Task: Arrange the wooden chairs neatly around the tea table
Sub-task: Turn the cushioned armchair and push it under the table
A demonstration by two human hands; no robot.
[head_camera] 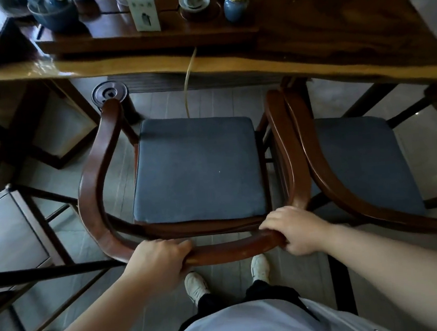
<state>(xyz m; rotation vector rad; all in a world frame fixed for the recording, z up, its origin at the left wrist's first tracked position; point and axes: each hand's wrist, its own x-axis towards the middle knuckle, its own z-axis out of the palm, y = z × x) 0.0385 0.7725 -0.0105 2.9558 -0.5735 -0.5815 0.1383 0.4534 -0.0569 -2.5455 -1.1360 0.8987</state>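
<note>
Evidently, the curved dark-brown wooden back rail [230,251] of the armchair with the blue-grey square seat cushion [199,167] is gripped from behind by both hands, a hold judged suited to steering the chair squarely toward the long glossy slab-wood tea table [308,59]. The left hand [160,263] is wrapped over the rail left of centre, fingers pressed together and curled across the top; the right hand [294,230] is closed on the rail's right bend, fingers together, knuckles raised. The chair is set facing the table, its armrest tips near the table edge, not yet tucked under. A second matching wooden armchair [365,163] is seen just beside it on the right, armrests apparently touching. Two chairs are counted, two hands, one table; a metal-framed side stand [14,230] is seen at left.
</note>
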